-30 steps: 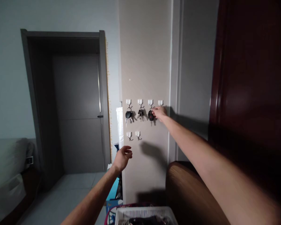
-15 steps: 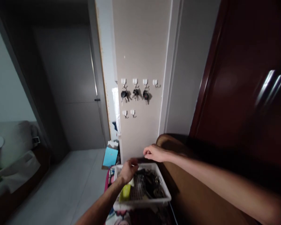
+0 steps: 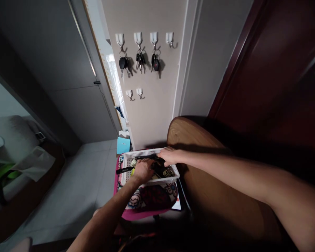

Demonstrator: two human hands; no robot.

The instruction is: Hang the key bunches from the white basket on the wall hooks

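Lower than a moment ago, the right hand [image 3: 168, 156] is reaching into the white basket [image 3: 170, 180] beside the left hand [image 3: 144, 170]. Fingers are half-curling over its dark jumble [image 3: 159, 169]; any grip is hidden. They seem to be picking through it; lifting something is calling for a firm pinch. Beyond, key bunches [image 3: 123, 63] are hanging from wall hooks [image 3: 138, 37].

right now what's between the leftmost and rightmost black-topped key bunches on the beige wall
In the head view, another bunch of black-topped metal keys hangs between the leftmost bunch and rightmost bunch.
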